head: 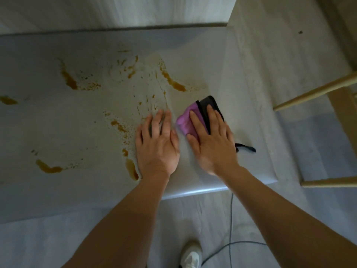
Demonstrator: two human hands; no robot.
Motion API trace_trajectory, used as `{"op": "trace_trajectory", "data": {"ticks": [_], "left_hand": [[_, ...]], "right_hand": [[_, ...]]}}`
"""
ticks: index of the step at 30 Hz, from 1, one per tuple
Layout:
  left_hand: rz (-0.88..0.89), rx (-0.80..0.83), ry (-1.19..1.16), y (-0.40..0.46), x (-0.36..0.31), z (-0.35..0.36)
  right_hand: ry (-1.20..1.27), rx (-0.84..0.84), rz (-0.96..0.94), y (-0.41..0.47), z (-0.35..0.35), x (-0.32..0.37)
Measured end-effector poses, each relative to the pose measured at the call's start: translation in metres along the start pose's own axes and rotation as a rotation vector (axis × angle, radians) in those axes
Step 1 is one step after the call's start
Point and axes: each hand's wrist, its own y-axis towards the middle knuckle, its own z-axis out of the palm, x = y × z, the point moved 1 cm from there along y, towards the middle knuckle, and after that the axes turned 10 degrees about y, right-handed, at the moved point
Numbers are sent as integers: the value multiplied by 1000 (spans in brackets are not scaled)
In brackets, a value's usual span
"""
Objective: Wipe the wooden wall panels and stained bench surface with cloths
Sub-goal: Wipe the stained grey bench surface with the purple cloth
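With your right hand [212,141] pressing flat, fingers straight, on the purple-and-black cloth [195,118] near the bench [58,120] right end, sweep left over the amber stains [173,82] while your flat, empty left hand [157,144] steadies you

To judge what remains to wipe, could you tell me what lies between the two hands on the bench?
In the head view, only a narrow strip of bare bench surface separates the left hand from the right hand pressing the purple cloth.

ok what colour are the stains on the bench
Orange-brown stains on the pale bench, clearest in the head view.
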Motion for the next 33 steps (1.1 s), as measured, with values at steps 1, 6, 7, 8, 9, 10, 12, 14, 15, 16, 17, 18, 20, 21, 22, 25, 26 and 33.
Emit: {"op": "trace_trajectory", "data": {"ticks": [1, 6, 7, 8, 9, 10, 12, 14, 15, 16, 17, 18, 20, 21, 22, 25, 26, 33], "left_hand": [[2, -11, -2, 0, 1, 0], [-9, -7, -17, 0, 1, 0], [-12, 4, -11, 0, 1, -2], [-13, 18, -3, 0, 0, -4], [-7, 42, 7, 1, 0, -7], [0, 75, 7, 1, 1, -9], [15, 118, -17, 3, 3, -15], [59, 86, -13, 12, 6, -26], [84, 99, 2, 23, 11, -30], [85, 124, 16, 36, 18, -32], [59, 135, 25, 54, 26, -31], [24, 143, 39, 66, 41, -28], [-18, 127, 45, 85, 64, -17], [-21, 100, 46, 87, 72, -11], [-17, 70, 53, 86, 76, -7], [-17, 20, 94, 84, 73, -2], [-24, 26, 99, 83, 74, -2], [-42, 63, 75, 85, 73, -2]], "right_hand": [[-7, -11, 5, 12, -4, -3], [10, -23, 146, 66, -18, -4], [3, -28, 150, 68, -19, -2], [1, -32, 148, 68, -19, 0], [3, -31, 149, 65, -19, 2], [10, -28, 158, 60, -18, 4], [35, -19, 172, 46, -12, 11], [15, -52, 138, 22, -1, 21], [8, -82, 122, 11, 4, 27], [12, -93, 113, 3, 7, 31], [18, -71, 110, 4, 6, 31], [23, -29, 111, 3, 7, 30], [-4, 4, 106, 20, 3, 20], [-18, -8, 110, 33, 0, 17], [-28, -25, 120, 48, -4, 14], [-25, -55, 171, 96, -16, 10], [-20, -45, 183, 107, -17, 11], [-8, -44, 124, 87, -18, 21]]}}
